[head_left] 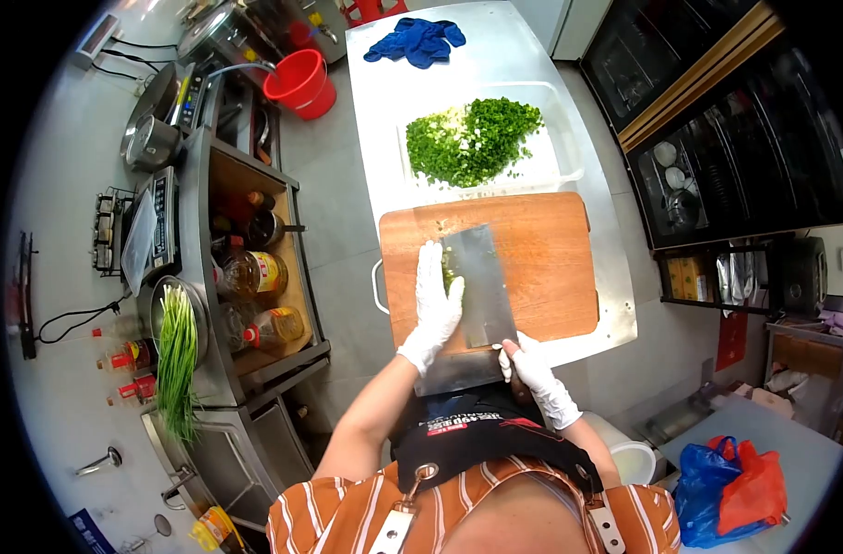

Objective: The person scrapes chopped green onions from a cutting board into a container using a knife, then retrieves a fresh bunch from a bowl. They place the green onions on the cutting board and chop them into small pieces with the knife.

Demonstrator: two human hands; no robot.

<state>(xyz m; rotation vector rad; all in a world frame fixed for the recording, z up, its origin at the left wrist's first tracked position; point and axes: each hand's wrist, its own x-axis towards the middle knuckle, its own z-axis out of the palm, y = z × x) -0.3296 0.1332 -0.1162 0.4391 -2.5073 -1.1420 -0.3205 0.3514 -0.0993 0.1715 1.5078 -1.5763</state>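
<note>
On the wooden cutting board lies a wide cleaver blade, flat or nearly so. My right hand, in a white glove, is closed round the cleaver's handle at the board's near edge. My left hand, also gloved, rests on the board left of the blade, its fingers stretched forward and thumb apart. Small green bits sit between that hand and the blade. Beyond the board, a clear tray holds a heap of chopped greens.
A blue cloth lies at the table's far end. Long green stalks lie in a metal bowl on the left counter, above bottles. A red bucket stands back left. Plastic bags lie at right.
</note>
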